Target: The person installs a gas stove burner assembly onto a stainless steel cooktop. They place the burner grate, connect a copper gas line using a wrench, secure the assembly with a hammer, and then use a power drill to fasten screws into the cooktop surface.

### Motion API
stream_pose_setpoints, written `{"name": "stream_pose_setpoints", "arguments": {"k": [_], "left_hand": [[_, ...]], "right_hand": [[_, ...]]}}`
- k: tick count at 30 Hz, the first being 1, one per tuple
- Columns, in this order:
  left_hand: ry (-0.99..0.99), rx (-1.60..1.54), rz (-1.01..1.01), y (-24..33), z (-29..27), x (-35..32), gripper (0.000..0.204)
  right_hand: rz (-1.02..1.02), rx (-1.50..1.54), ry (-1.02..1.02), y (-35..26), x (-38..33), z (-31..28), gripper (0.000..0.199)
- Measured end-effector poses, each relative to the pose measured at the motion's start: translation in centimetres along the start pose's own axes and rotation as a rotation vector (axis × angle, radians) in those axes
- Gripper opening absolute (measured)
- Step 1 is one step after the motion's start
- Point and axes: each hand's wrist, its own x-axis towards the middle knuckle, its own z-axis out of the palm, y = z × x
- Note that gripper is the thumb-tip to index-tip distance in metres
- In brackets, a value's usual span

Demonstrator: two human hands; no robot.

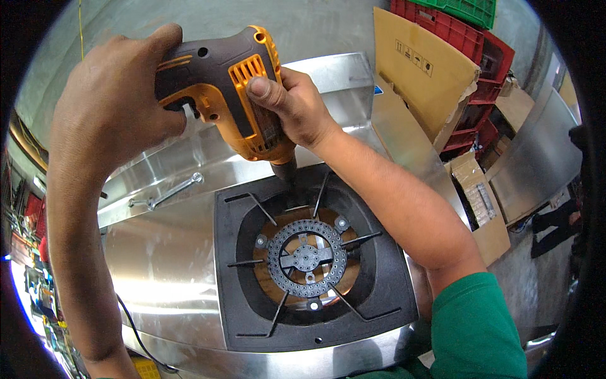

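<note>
A yellow and black power drill (pixel 252 95) points downward over the far edge of a black burner grate (pixel 379 309). My left hand (pixel 120 95) wraps round its handle, with the fingers near the trigger. Against the side of the drill's body presses my right hand (pixel 300 107), its thumb on the yellow vents. The drill's chuck (pixel 286 170) is just above the back rim of the grate; the tip is hard to make out against the dark metal. Inside the grate sits a round ring burner (pixel 307 258) with a smaller burner at its centre.
The grate rests in a stainless steel stove top (pixel 158 271). Wrenches (pixel 170 191) lie by its raised back ledge. Cardboard (pixel 423 69), red crates (pixel 467 38) and an opened box (pixel 476 202) stand at the right. A black cord (pixel 136 322) runs down the left side.
</note>
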Motion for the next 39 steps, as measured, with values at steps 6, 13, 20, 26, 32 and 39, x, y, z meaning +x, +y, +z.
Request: {"name": "stream_pose_setpoints", "arguments": {"k": [6,13,20,26,32,39], "left_hand": [[-0.07,0.018,0.04,-0.3,-1.0,0.4,0.046],[-0.177,-0.084,-0.001,-0.7,-3.9,0.6,0.049],[-0.016,0.021,0.02,-1.6,-15.5,-1.7,0.048],[0.032,-0.392,-0.058,-1.6,-18.0,-8.5,0.06],[-0.119,-0.25,-0.117,1.9,-22.5,-14.3,0.067],[-0.208,-0.143,-0.152,5.0,-24.1,-16.0,0.074]], "right_hand": [[0.057,0.124,-0.028,-0.1,-0.2,-0.2,0.082],[-0.004,0.027,-0.018,-1.6,-0.2,-0.4,0.077],[-0.076,0.185,-0.135,-13.6,-0.3,4.7,0.071],[0.116,0.131,-0.371,-18.5,-5.5,8.1,0.077],[0.131,0.113,-0.492,-19.9,-11.0,9.8,0.084],[0.095,0.122,-0.442,-18.9,-13.6,10.1,0.086]]}}
